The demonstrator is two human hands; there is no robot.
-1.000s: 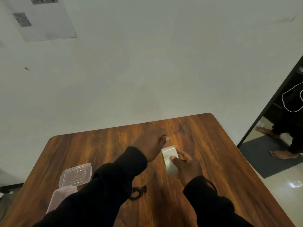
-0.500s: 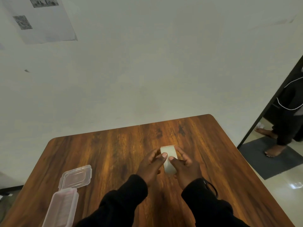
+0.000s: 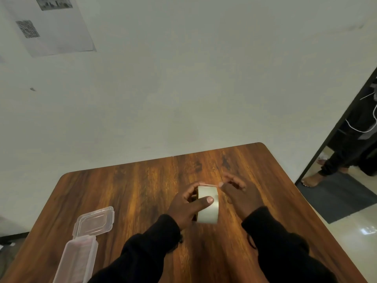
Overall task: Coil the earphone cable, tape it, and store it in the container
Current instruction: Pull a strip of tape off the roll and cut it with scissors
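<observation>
Left hand [image 3: 188,205] grips the tape roll [image 3: 208,204] above the wooden desk [image 3: 142,193], thumb pressed on the outer face, fingers curled around the far side; likely bracing it so it cannot spin. Right hand [image 3: 240,193] is just right of the roll, thumb and forefinger pinched on what looks like the tape's free end, a thin strip [image 3: 210,184] stretched from the roll's top edge. Blur makes the pinch uncertain. Judged step: drawing out a length of tape. Earphone cable not visible; possibly hidden under the sleeves. Clear plastic container [image 3: 79,260] sits open at the desk's near left, hinged lid [image 3: 93,221] laid back, ready to receive the coil.
</observation>
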